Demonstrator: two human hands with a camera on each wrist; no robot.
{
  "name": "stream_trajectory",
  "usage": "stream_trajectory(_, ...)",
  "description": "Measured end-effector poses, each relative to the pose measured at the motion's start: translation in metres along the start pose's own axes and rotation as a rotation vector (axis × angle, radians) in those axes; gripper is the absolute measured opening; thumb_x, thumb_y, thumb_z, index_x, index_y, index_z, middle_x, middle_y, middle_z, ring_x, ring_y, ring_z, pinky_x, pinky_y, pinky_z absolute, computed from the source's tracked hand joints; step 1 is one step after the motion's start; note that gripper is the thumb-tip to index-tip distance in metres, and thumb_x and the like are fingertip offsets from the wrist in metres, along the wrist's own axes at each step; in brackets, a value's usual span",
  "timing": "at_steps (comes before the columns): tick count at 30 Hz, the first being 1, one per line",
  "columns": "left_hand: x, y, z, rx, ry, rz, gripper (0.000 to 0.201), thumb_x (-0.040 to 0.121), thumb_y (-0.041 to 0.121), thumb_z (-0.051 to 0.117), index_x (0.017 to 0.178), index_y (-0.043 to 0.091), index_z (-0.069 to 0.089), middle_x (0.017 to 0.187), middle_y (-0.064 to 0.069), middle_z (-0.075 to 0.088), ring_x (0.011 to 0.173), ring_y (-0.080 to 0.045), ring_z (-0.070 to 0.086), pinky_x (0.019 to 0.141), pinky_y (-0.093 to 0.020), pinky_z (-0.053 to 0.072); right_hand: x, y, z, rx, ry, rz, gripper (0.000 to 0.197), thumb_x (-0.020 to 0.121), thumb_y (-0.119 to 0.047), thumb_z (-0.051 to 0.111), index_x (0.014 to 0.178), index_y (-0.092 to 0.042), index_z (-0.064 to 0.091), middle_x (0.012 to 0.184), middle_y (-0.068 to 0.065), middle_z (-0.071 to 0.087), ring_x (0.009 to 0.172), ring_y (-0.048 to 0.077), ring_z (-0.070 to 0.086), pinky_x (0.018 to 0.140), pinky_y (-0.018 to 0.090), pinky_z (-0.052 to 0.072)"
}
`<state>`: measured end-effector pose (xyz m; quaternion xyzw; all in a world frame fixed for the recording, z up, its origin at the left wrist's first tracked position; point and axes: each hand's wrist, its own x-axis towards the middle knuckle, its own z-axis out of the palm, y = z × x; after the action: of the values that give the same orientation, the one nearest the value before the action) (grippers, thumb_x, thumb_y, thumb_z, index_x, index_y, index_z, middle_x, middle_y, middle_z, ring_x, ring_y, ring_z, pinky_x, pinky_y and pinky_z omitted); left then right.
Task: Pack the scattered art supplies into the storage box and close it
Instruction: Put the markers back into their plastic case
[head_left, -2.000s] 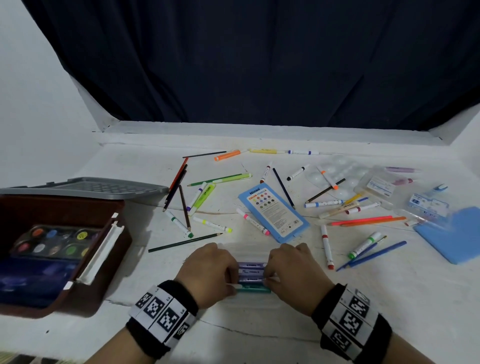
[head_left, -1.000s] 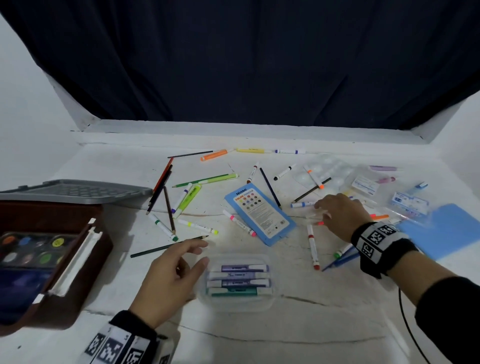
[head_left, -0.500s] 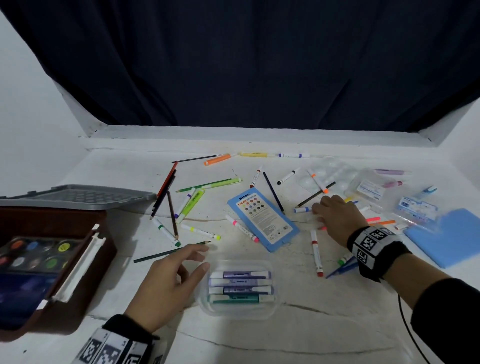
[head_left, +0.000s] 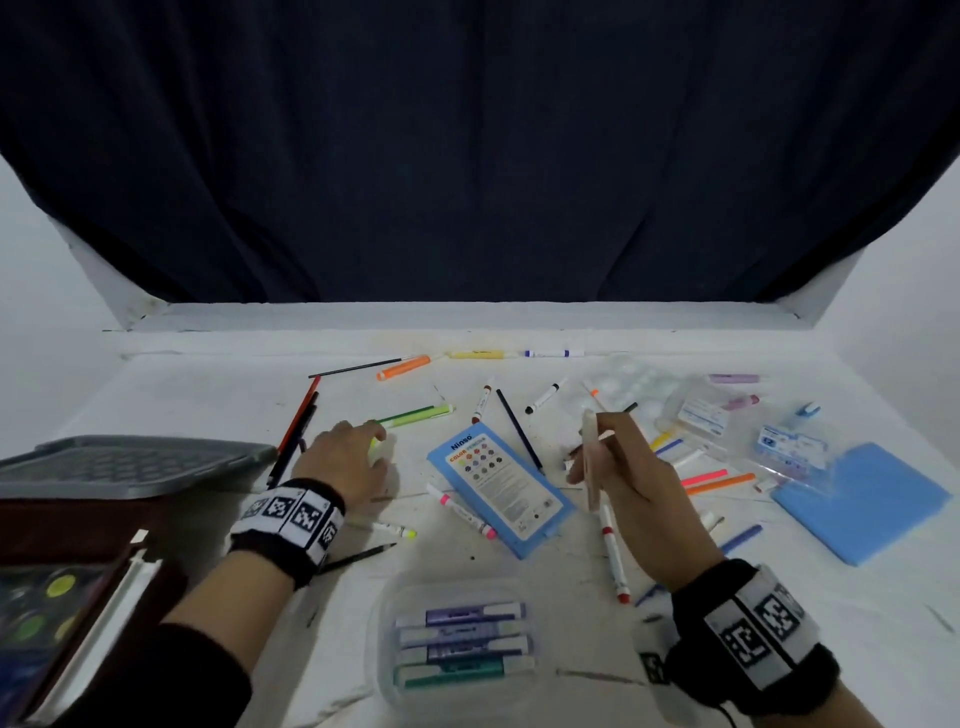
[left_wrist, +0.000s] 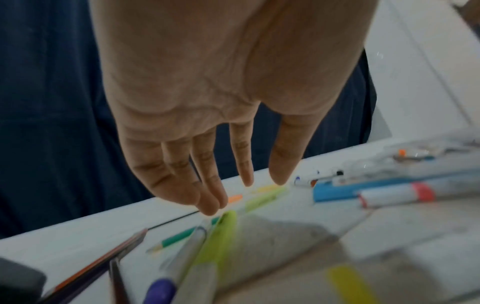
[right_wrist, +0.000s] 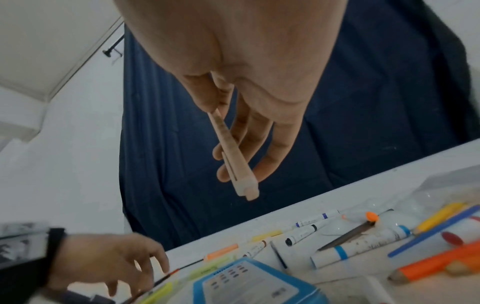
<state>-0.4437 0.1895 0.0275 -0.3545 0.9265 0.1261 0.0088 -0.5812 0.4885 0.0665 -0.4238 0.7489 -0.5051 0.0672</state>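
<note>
My right hand (head_left: 589, 467) holds a pale peach pen (head_left: 590, 457) upright above the table, pinched between thumb and fingers; the right wrist view shows the pen (right_wrist: 235, 162) with its clip end down. My left hand (head_left: 371, 439) reaches over a lime-green highlighter (head_left: 375, 448) with its fingers (left_wrist: 207, 197) straight, just above the highlighter (left_wrist: 221, 236). The brown storage box (head_left: 72, 525) stands open at the left, with a paint palette (head_left: 36, 608) inside. A clear case of markers (head_left: 462, 644) lies near me.
The grey lid (head_left: 130, 462) juts out over the box. A blue pencil pack (head_left: 498, 483) lies mid-table. Several markers and pencils are scattered around it. A blue pad (head_left: 862, 499) and clear packets (head_left: 701, 415) sit at the right. A dark curtain hangs behind.
My left hand left the clear marker case and moved up-left to the green highlighter. My right hand picked the pale pen off the table and raised it.
</note>
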Motion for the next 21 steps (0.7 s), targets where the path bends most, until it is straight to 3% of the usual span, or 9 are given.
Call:
stream_trajectory(2,0.020,-0.004,0.005,0.080,-0.085,-0.033,0.039,0.093,0.033,0.055,0.131,0.027,0.047,0.125,-0.011,0.050,0.115,-0.032,0.055,0.097,-0.041,0.047,-0.010,-0.007,0.002,0.072,0.010,0.003,0.018,0.102,-0.033,0.035,0.115,-0.028,0.048,0.080,-0.002,0.064,0.072,0.034,0.058,0.067,0.053,0.048)
stream_trajectory(4,0.033,-0.007,0.008,0.103,-0.132,-0.044,0.038,0.091,0.029,0.056,0.129,0.027,0.047,0.126,-0.012,0.047,0.113,-0.032,0.056,0.095,-0.039,0.047,-0.020,-0.013,0.005,0.100,0.005,0.016,0.024,0.101,-0.037,0.032,0.120,-0.031,0.046,0.078,0.002,0.061,0.070,0.034,0.055,0.067,0.051,0.046)
stream_trajectory(8,0.044,-0.007,0.011,0.100,-0.119,-0.014,0.033,0.089,0.014,0.055,0.118,0.028,0.049,0.115,-0.008,0.059,0.101,-0.026,0.059,0.080,-0.032,0.046,-0.037,-0.013,0.014,0.079,-0.011,0.080,0.031,0.099,-0.043,0.032,0.126,-0.040,0.047,0.071,0.007,0.051,0.064,0.013,0.048,0.063,0.035,0.044)
stream_trajectory(10,0.043,-0.005,0.010,0.080,-0.108,-0.012,0.033,0.086,0.007,0.053,0.112,0.027,0.049,0.105,-0.006,0.063,0.092,-0.025,0.061,0.071,-0.030,0.044,-0.041,-0.010,0.018,0.062,-0.025,0.086,0.028,0.101,-0.040,0.035,0.125,-0.045,0.049,0.067,-0.003,0.047,0.063,0.004,0.040,0.060,0.028,0.037)
stream_trajectory(13,0.035,-0.004,0.003,-0.012,-0.091,-0.035,0.035,0.084,0.006,0.053,0.112,0.026,0.047,0.095,-0.008,0.063,0.082,-0.026,0.062,0.065,-0.030,0.045,-0.041,-0.008,0.020,-0.031,-0.095,0.066,0.035,0.103,-0.024,0.043,0.125,-0.050,0.052,0.081,-0.023,0.056,0.075,0.000,0.050,0.065,0.017,0.041)
stream_trajectory(16,0.022,-0.005,-0.011,-0.129,-0.035,-0.034,0.042,0.085,0.008,0.057,0.120,0.026,0.043,0.089,-0.009,0.064,0.076,-0.026,0.063,0.065,-0.033,0.052,-0.039,-0.011,0.019,-0.140,-0.156,0.044,0.040,0.098,-0.014,0.052,0.126,-0.043,0.058,0.095,-0.015,0.058,0.086,0.006,0.056,0.072,0.027,0.050)
stream_trajectory(19,-0.001,-0.002,-0.030,-0.318,0.082,-0.005,0.041,0.088,0.015,0.064,0.126,0.025,0.050,0.094,-0.002,0.065,0.080,-0.020,0.063,0.069,-0.028,0.048,-0.033,-0.018,0.019,-0.141,-0.164,0.014,0.031,0.092,-0.015,0.063,0.114,-0.035,0.067,0.098,-0.017,0.061,0.085,0.006,0.063,0.072,0.021,0.052)
stream_trajectory(21,-0.021,0.002,-0.041,-0.449,0.169,0.028,0.034,0.088,0.014,0.067,0.120,0.025,0.060,0.093,0.001,0.065,0.083,-0.018,0.063,0.073,-0.026,0.043,-0.030,-0.024,0.021,-0.087,-0.122,-0.046,0.019,0.086,-0.018,0.071,0.099,-0.031,0.073,0.093,-0.017,0.065,0.081,0.007,0.066,0.068,0.020,0.053)
